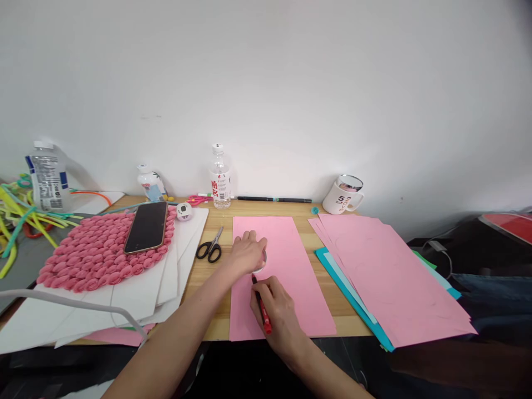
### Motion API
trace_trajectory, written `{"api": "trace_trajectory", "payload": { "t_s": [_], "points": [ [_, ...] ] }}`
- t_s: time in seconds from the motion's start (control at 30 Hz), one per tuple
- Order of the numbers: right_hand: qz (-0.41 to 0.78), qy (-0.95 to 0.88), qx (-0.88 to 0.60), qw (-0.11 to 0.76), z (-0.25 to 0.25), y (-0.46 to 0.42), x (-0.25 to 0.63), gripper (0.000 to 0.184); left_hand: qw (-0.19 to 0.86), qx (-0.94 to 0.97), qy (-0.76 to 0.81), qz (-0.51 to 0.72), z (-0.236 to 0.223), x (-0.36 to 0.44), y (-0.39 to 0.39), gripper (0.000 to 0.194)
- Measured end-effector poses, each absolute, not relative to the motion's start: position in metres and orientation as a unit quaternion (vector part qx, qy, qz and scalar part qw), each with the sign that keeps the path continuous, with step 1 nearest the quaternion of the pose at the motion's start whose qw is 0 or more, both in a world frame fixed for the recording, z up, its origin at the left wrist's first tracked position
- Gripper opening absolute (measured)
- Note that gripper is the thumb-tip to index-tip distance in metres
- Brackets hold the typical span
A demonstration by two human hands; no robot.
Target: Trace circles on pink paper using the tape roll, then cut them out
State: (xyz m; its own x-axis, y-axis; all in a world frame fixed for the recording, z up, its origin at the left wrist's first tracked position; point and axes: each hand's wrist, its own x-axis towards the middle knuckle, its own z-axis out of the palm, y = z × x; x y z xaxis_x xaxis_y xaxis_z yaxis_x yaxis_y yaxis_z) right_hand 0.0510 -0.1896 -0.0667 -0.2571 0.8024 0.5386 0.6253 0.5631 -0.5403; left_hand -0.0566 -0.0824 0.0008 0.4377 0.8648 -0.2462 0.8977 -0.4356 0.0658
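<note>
Head view: a wooden desk stands against a white wall. At the desk's right end lies a pink stack, fanned, with blue sheets showing beneath its left side. White sheets overlap toward the front left, their near corners reaching the front edge. One pink sheet lies flat mid-desk, its near edge at the front edge. A mat of pink rosettes rests on the white sheets.

The left hand is palm down on the pink sheet, fingers bent over a disc; whether it pinches or only presses it cannot be told. The right hand, nearer the front edge, pinches a red pen between thumb and fingers.

A phone lies on the rosettes. Near the back edge stand a red-labelled bottle and, further right, a tilted mug. Scissors lie between the white sheets and the pink sheet.

The red pen slants, tip down, just beside the disc, which is on the pink sheet and mostly covered.
</note>
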Motion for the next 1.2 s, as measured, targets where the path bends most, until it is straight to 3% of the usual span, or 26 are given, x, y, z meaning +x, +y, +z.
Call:
{"api": "trace_trajectory", "payload": {
  "t_s": [0.23,0.6,0.83,0.97,1.07,1.2],
  "points": [
    [0.154,-0.763,-0.452,0.435,-0.055,-0.184,0.071,0.013,0.099,0.841,0.523,-0.095,0.004,-0.055,-0.082,0.032],
    [0.061,-0.807,-0.426,0.404,-0.063,-0.171,0.019,0.036,0.107,0.835,0.529,-0.112,0.010,-0.054,-0.082,0.035],
    [0.088,-0.783,-0.466,0.403,-0.064,-0.184,0.041,0.018,0.107,0.833,0.532,-0.107,0.008,-0.054,-0.081,0.034],
    [0.173,-0.732,-0.494,0.436,-0.052,-0.182,0.069,0.013,0.108,0.834,0.532,-0.100,0.007,-0.053,-0.082,0.034],
    [0.312,-0.604,-0.555,0.479,-0.040,-0.166,0.097,0.009,0.107,0.835,0.533,-0.091,0.005,-0.054,-0.083,0.032],
    [0.505,-0.375,-0.553,0.547,-0.030,-0.132,0.134,0.043,0.100,0.836,0.534,-0.077,-0.004,-0.054,-0.083,0.031]
  ]
}}
